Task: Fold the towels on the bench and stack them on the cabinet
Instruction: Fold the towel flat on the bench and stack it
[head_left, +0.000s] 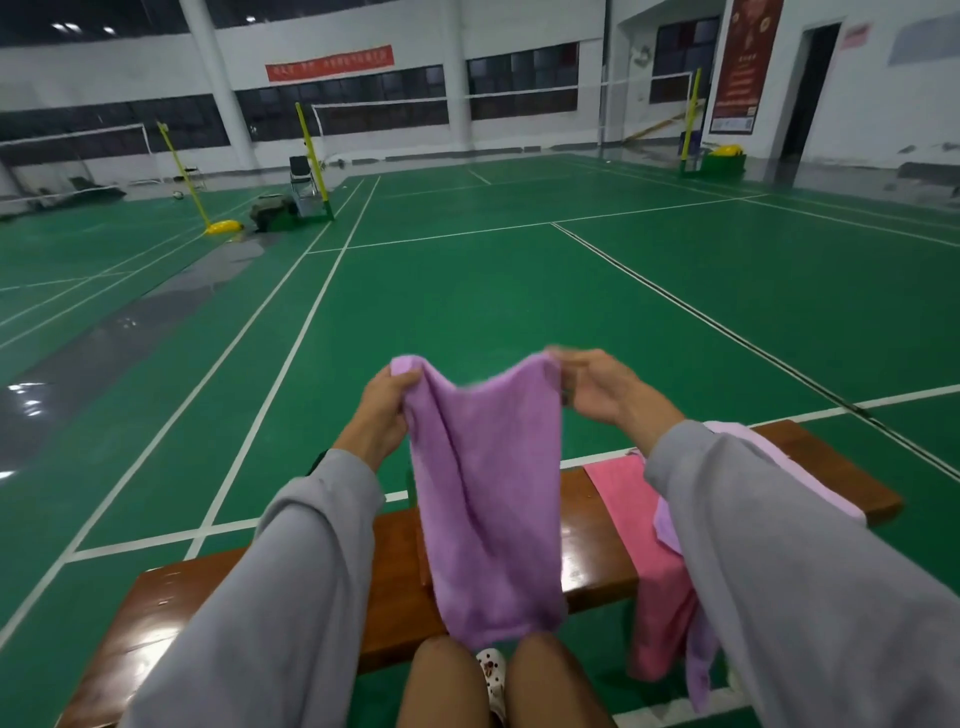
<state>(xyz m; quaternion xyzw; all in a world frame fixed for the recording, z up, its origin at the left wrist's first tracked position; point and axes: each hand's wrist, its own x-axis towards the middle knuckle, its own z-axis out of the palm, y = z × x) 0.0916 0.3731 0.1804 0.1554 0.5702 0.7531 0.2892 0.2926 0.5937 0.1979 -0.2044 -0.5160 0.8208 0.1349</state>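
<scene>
Slippage worried me most: the purple towel (483, 493) hung in the air over the surface (395, 551), and a weak pinch at either top corner could have dropped it and spoiled the fold. My left hand (387, 410) was curled round the left corner; my right hand (597, 387) pinched the right one. A pink towel (623, 499) lay on the surface beside me.

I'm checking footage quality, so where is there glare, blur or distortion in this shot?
Head view: white glare patches sit on the grey floor strip at left and on the bench; the right hand pinching the purple towel is slightly motion-blurred; the wide-angle lens stretches the sleeves toward the bottom corners.
</scene>
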